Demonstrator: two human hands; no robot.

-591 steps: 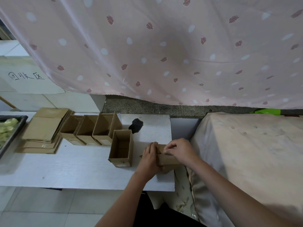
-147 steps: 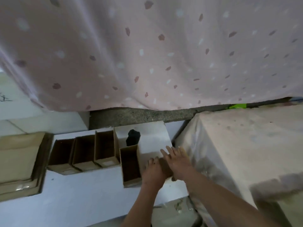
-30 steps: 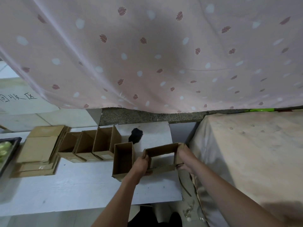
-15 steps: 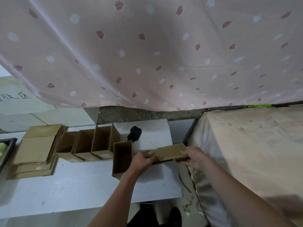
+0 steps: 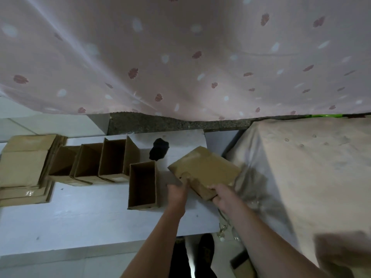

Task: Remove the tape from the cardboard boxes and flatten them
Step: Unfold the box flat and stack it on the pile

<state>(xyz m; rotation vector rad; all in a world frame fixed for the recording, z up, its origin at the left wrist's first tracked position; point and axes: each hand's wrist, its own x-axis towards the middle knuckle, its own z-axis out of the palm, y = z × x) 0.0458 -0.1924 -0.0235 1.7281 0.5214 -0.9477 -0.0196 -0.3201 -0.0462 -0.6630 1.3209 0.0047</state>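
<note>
My left hand gripped the near-left edge of the flattened box, fingers curled under it. My right hand pinched its near edge, thumb on top. Both forearms reached forward over the white table. Open boxes stood left of my fingers; pink curtain hung beyond.

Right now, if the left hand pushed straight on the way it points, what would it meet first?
The left hand points up the table, already touching the flattened box near its corner. Going on, it would press into that box first; beyond lies a black object, though depth is unclear.
</note>
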